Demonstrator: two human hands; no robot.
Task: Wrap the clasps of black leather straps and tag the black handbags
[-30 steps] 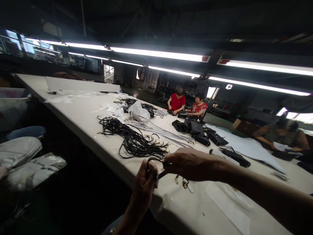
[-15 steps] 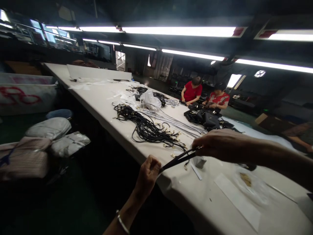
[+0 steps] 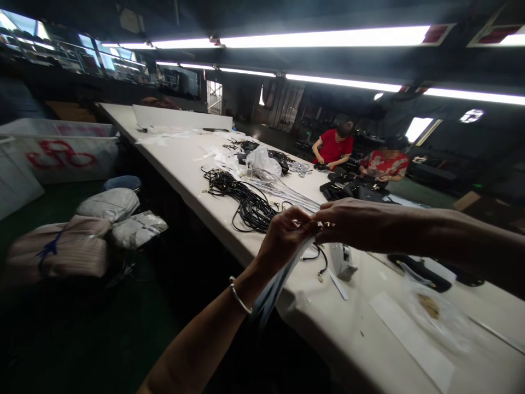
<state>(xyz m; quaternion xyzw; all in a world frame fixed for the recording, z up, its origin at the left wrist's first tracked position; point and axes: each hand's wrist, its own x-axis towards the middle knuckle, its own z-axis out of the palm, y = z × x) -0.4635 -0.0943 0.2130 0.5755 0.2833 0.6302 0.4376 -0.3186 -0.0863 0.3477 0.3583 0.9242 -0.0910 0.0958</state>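
Observation:
My left hand (image 3: 287, 236) and my right hand (image 3: 355, 221) meet above the near edge of the long white table (image 3: 180, 164). Both are closed in a pinch on a black strap (image 3: 279, 284) with a gold clasp at the fingertips. The strap hangs down blurred below my left hand. A silver bangle sits on my left wrist. Just behind my hands lies a pile of black straps (image 3: 246, 200) with gold clasps.
Clear plastic bags (image 3: 262, 158) and black handbags (image 3: 353, 189) lie further along the table. Two people (image 3: 334, 148) work at the far side. A paper strip (image 3: 412, 339) and a bag of small parts (image 3: 435, 312) lie at right. Sacks (image 3: 106, 205) and a white bin (image 3: 61, 150) stand on the floor left.
My hands came together from holding the strap stretched between them. My left hand rose to meet the right, and the strap now hangs loose. The camera swung left.

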